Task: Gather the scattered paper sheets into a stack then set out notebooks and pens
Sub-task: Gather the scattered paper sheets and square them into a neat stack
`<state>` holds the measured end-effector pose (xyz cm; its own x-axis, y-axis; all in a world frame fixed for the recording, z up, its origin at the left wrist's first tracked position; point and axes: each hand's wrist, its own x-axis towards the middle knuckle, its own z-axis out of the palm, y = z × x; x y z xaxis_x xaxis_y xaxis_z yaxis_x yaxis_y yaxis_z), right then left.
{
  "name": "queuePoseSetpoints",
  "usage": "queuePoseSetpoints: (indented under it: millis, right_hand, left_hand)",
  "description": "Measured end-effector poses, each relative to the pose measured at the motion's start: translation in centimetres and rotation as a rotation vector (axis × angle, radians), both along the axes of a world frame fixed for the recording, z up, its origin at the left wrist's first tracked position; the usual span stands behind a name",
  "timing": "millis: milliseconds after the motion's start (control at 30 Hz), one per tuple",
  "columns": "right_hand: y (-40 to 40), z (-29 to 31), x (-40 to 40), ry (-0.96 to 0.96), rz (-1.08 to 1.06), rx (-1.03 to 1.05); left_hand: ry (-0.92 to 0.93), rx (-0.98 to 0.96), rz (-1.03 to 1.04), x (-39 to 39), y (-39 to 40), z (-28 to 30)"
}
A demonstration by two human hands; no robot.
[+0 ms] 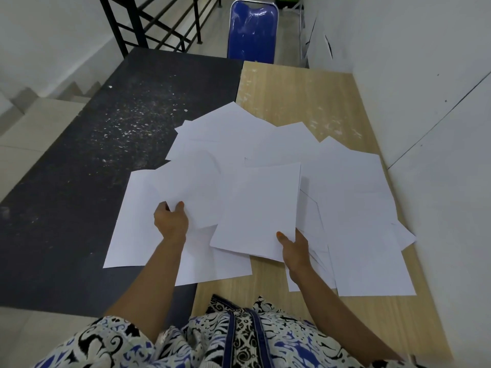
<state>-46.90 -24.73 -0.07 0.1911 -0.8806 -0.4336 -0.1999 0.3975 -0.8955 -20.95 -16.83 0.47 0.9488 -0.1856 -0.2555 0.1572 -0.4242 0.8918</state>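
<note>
White paper sheets (345, 187) lie fanned and overlapping across the middle of the counter (313, 102), spanning its dark half at 9 o'clock and its pale wood half at 3 o'clock. The right hand (293, 247) grips the near edge of a small stack (259, 208) lifted above the rest, thumb on top. The left hand (171, 221) pinches one loose sheet (191, 192) at 8 o'clock of the stack. A blue chair (252, 33) stands at 12 o'clock beyond the counter.
</note>
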Motion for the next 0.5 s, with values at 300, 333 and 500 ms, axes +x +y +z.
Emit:
queuePoseSetpoints:
  millis: [300,333,500]
  right_hand:
    - [-0.3,-0.5,-0.3,0.026,0.016,0.041]
    - [-0.3,-0.5,-0.4,0.024,0.019,0.056]
    - [-0.5,-0.9,-0.4,0.031,0.039,0.111]
  left_hand:
    - [0.052,-0.316,0.312,1.8,-2.4,3.9]
    - [0.061,-0.328,0.293,1.6,-2.5,4.0]
    - [0.171,-0.243,-0.094,-0.1,-2.6,2.7]
